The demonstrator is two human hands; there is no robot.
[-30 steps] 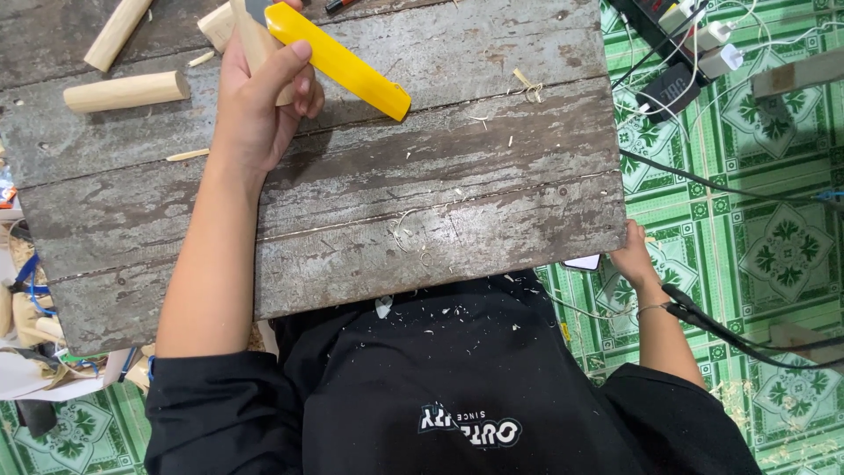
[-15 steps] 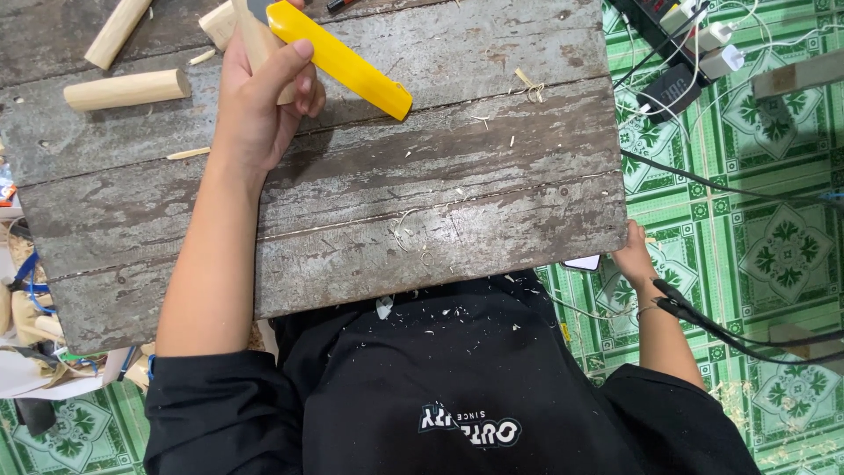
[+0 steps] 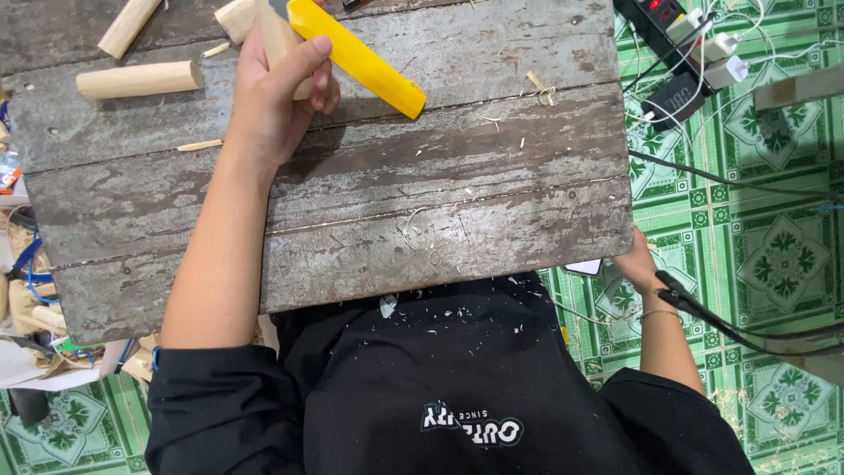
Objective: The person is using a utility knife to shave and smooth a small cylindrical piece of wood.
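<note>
Left hand (image 3: 277,92) is closed around a pale wooden peg (image 3: 280,40) at 11 o'clock on the tabletop (image 3: 422,211), beside a yellow knife handle (image 3: 356,57). Right hand (image 3: 635,264), at the 4 o'clock edge: grip cannot be told. Centre boards lie bare.

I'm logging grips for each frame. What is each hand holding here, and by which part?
The left hand grips a pale wooden stick around its middle. The right hand sits below the table edge; what it holds cannot be told.
</note>
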